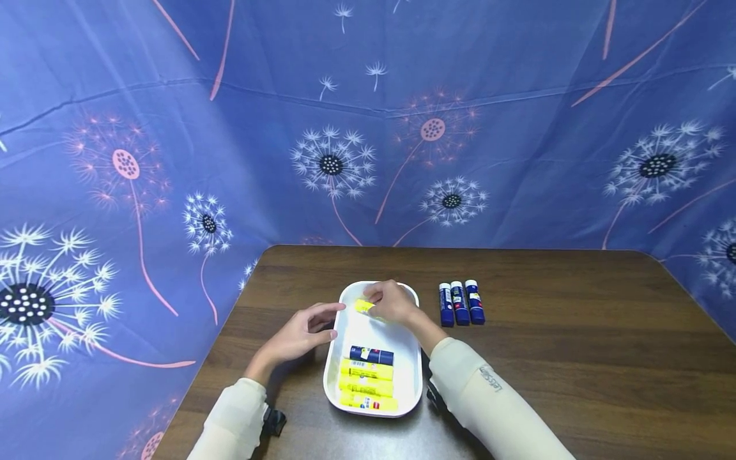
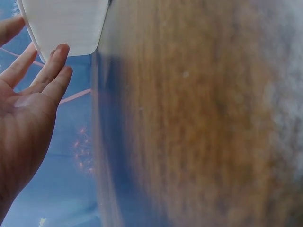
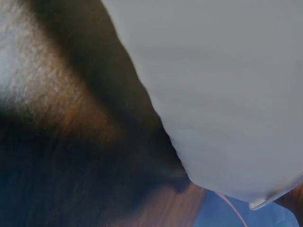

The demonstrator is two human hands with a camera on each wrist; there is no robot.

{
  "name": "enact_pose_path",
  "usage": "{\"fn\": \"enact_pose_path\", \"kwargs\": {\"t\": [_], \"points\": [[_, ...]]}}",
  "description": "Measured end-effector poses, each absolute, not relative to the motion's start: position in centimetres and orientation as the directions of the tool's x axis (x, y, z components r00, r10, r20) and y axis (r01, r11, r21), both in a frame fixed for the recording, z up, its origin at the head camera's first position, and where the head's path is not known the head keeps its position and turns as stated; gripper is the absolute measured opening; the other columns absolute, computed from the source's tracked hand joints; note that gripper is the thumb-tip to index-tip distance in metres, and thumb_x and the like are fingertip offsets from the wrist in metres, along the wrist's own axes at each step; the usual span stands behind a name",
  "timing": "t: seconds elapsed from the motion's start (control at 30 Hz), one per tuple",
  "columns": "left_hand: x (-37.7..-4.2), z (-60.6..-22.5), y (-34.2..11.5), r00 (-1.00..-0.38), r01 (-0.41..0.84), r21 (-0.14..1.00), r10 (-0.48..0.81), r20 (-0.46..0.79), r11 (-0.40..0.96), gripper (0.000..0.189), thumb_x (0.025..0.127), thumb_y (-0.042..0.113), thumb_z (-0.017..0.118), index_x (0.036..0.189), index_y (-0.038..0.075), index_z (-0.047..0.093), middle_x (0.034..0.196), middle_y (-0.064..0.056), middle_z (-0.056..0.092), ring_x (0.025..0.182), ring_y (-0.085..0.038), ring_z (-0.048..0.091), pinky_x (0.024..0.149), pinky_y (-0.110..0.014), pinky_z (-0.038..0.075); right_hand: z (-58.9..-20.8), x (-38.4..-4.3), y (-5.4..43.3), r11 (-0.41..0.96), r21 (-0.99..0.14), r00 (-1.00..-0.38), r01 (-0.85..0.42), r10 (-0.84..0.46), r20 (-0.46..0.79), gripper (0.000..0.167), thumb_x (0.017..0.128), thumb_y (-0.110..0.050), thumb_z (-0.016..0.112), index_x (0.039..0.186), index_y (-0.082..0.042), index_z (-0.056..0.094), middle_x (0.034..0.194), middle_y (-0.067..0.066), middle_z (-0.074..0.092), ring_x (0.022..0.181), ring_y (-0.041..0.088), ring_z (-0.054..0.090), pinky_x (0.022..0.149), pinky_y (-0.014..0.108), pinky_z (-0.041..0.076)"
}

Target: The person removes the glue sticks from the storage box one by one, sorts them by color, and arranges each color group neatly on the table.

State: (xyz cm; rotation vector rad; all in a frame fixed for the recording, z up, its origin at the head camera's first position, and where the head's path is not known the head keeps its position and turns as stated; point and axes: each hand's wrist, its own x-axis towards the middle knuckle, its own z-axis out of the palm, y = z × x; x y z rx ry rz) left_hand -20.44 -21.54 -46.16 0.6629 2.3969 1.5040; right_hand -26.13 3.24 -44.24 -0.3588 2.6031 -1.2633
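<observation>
A white tray (image 1: 406, 383) lies lengthwise on the table. Inside its far end, my right hand (image 1: 393, 303) pinches a yellow glue stick (image 1: 363, 306), partly hidden by the fingers. My left hand (image 1: 301, 332) is at the tray's left side, its fingers extended and spread with tips right at the rim. The left wrist view shows those fingers (image 2: 54, 71) against the tray's outer wall (image 2: 71, 28). Across the near half of the tray lie a dark blue glue stick (image 1: 371, 355) and three yellow glue sticks (image 1: 366, 386), stacked in a row.
Three blue glue sticks with white caps (image 1: 461, 303) lie side by side to the right of the tray. The brown wooden table (image 1: 575, 358) ends at a blue dandelion-print cloth (image 1: 506, 140) behind. The tray's wall (image 3: 227, 94) fills much of the right wrist view.
</observation>
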Motion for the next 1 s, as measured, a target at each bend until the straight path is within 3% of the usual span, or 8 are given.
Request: {"fn": "enact_pose_path", "kwargs": {"t": [0.2,0.37,0.73,1.0], "points": [[-20.3,-46.3,-21.5,-0.870,0.258,0.889,0.491,0.044,0.378,0.054,0.098,0.013,0.071,0.148,0.006,0.053,0.149,-0.014,0.056,0.136,-0.037,0.057,0.117,-0.056,0.043,-44.7,-25.8,3.2,0.632,-0.768,-0.944,-0.102,-0.304,-0.125,0.047,0.078,0.005,0.078,0.123,-0.008,0.075,0.103,0.010,0.076,0.092,0.018,0.066,0.078,0.029,0.057],[-20.3,-46.2,-21.5,-0.869,0.258,0.890,0.492,0.045,0.375,0.053,0.098,0.012,0.071,0.148,0.006,0.054,0.149,-0.014,0.056,0.136,-0.036,0.058,0.117,-0.055,0.044,-44.8,-25.6,3.2,0.635,-0.768,-0.944,-0.089,-0.300,-0.138,0.042,0.081,0.004,0.077,0.121,-0.007,0.076,0.101,0.010,0.076,0.089,0.019,0.065,0.068,0.024,0.054],[-20.3,-46.2,-21.5,-0.869,0.255,0.893,0.494,0.042,0.372,0.054,0.098,0.012,0.070,0.148,0.004,0.053,0.149,-0.015,0.056,0.137,-0.037,0.057,0.116,-0.055,0.044,-44.8,-25.1,3.1,0.625,-0.775,-0.950,-0.091,-0.287,-0.120,0.038,0.082,0.000,0.076,0.119,-0.007,0.077,0.102,0.010,0.075,0.089,0.018,0.065,0.064,0.023,0.053],[-20.2,-45.9,-21.4,-0.871,0.245,0.898,0.490,0.039,0.365,0.053,0.098,0.009,0.068,0.148,0.006,0.053,0.151,-0.016,0.054,0.138,-0.039,0.055,0.116,-0.055,0.045,-42.9,-24.1,4.1,0.513,-0.857,-0.965,-0.049,-0.245,-0.091,0.037,0.086,-0.004,0.077,0.122,-0.011,0.076,0.108,0.009,0.073,0.096,0.021,0.065,0.071,0.026,0.056]]}}
